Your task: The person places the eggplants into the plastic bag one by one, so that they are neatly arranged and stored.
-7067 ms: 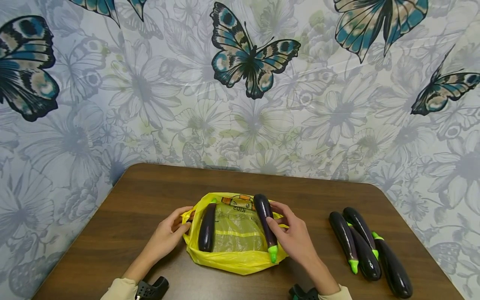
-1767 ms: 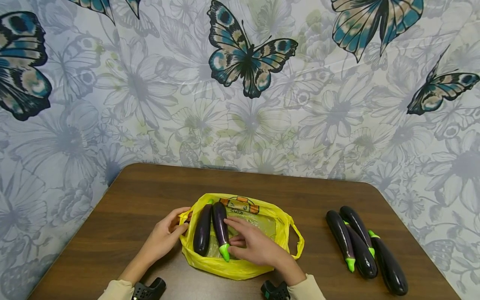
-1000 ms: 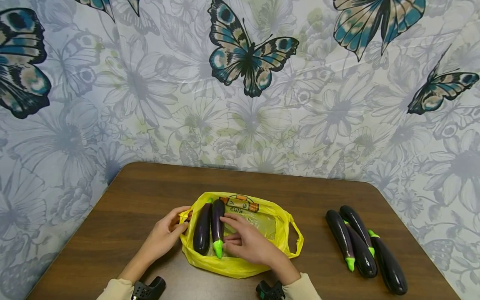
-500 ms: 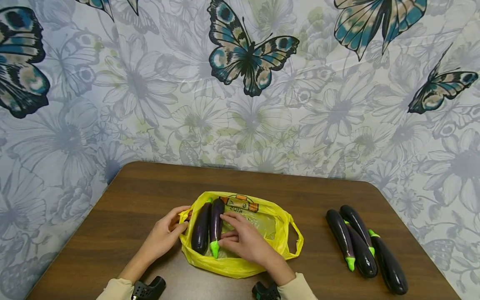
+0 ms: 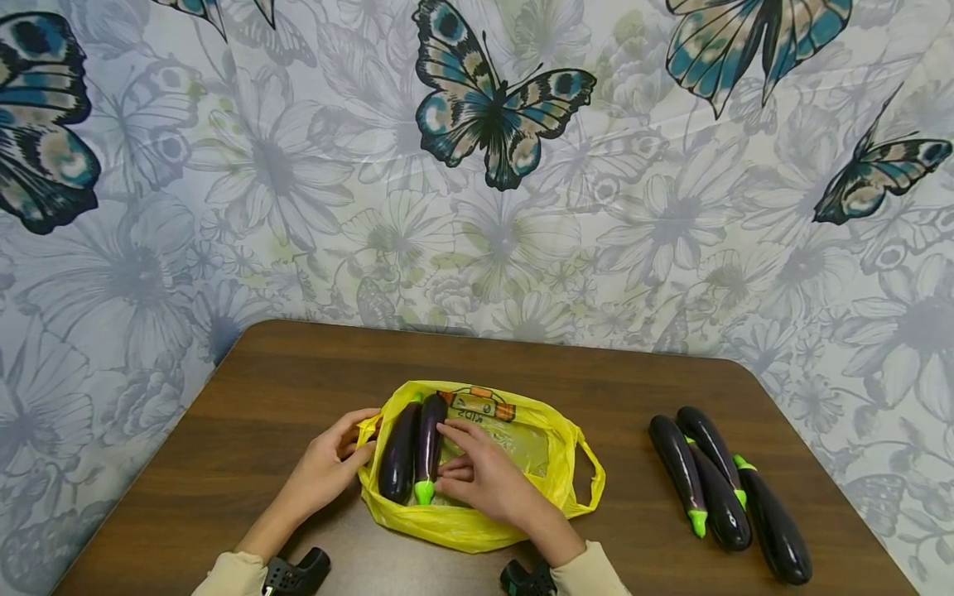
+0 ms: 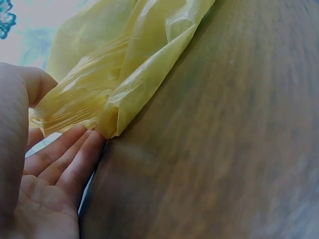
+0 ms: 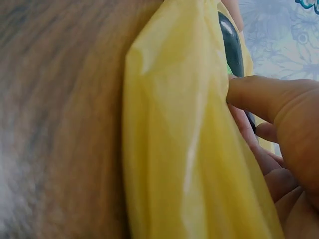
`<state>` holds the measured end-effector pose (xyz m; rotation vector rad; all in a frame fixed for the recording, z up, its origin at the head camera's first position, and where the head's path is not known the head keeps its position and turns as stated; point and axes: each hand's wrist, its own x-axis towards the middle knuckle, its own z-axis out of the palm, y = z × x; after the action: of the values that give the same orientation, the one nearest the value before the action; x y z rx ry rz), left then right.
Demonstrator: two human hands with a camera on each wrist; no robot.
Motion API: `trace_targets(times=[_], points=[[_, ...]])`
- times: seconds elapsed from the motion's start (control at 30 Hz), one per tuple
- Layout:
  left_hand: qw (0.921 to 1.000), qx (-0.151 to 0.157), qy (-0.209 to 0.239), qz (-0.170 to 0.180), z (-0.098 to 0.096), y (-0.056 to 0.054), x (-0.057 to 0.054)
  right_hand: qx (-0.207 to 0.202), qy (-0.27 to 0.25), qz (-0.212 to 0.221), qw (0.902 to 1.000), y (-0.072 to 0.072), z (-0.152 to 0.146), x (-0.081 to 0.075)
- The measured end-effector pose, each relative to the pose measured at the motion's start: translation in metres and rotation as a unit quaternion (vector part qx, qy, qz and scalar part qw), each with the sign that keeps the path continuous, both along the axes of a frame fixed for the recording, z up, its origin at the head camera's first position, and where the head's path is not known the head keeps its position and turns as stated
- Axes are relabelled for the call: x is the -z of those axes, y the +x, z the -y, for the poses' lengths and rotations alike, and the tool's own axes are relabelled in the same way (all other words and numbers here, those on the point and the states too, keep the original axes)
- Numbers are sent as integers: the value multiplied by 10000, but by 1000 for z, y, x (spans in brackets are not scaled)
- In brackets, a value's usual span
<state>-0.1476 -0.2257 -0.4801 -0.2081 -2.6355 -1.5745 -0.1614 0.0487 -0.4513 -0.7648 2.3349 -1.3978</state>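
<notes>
In the head view a yellow plastic bag [image 5: 477, 534] lies on the table with its mouth spread wide. Two dark purple eggplants are inside at its left: a left eggplant [image 5: 398, 455] and a second eggplant [image 5: 429, 439] right beside it, green stem end toward me. My left hand [image 5: 325, 463] pinches the bag's left edge; in the left wrist view the gathered plastic [image 6: 79, 104] sits between thumb and fingers. Reaching into the bag, my right hand [image 5: 495, 480] touches the second eggplant's right side with extended fingertips. The bag's wall covers part of those fingers in the right wrist view.
On the right of the brown table [image 5: 298, 364] several more eggplants [image 5: 715, 497] lie in a loose group. The bag's handle loop [image 5: 592, 476] sticks out toward them. Behind the table hangs a butterfly-patterned cloth [image 5: 507, 273].
The second eggplant, gripped by my right hand over the bag's right side earlier, now lies beside the left one. Lately my right hand has nudged it left and straighter. My left hand stays put.
</notes>
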Motion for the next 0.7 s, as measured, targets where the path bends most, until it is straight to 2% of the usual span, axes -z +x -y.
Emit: trace_targets(times=[0.27,0.5,0.7], points=[[9999,0,-20,105,0,0,0,86,-1,-220,9997,-2,0,5],[9999,79,65,45,1,0,-1,-102,-136,-124,9998,-4,-1,10],[9998,128,163,-21,2,1,-3,-64,114,-380,9992,-4,0,9]])
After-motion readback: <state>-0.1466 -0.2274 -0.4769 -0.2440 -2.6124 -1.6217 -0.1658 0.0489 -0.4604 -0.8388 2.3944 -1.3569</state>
